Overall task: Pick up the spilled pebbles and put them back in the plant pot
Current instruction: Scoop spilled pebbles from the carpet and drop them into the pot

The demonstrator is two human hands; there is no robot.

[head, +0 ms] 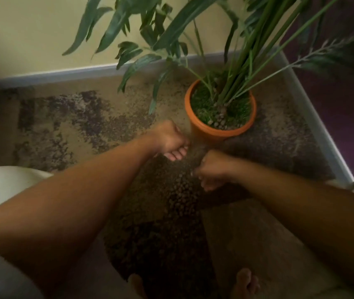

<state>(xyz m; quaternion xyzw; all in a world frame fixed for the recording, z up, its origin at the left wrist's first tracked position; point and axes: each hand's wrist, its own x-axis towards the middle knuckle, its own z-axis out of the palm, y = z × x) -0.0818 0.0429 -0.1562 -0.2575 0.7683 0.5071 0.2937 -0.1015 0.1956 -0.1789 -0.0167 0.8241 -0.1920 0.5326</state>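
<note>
Just below the round orange plastic plant pot (210, 132), small brown spilled pebbles (171, 203) lie heaped on the mottled beige rug (64, 126). Beside that pot's near wall, the left hand (169, 140) is curled closed; the right hand (213, 172), slightly farther off, is fisted too, contents unseen. Long green leaves (141, 29) overhang the pot; white skirting (320, 128) runs close behind.

- Dim, warm light; the yellow wall (31, 33) behind the plant pot (220, 130) is brightest.
- Soft motion blur throughout, heaviest left of the pot.
- Corners darken and bend.
</note>
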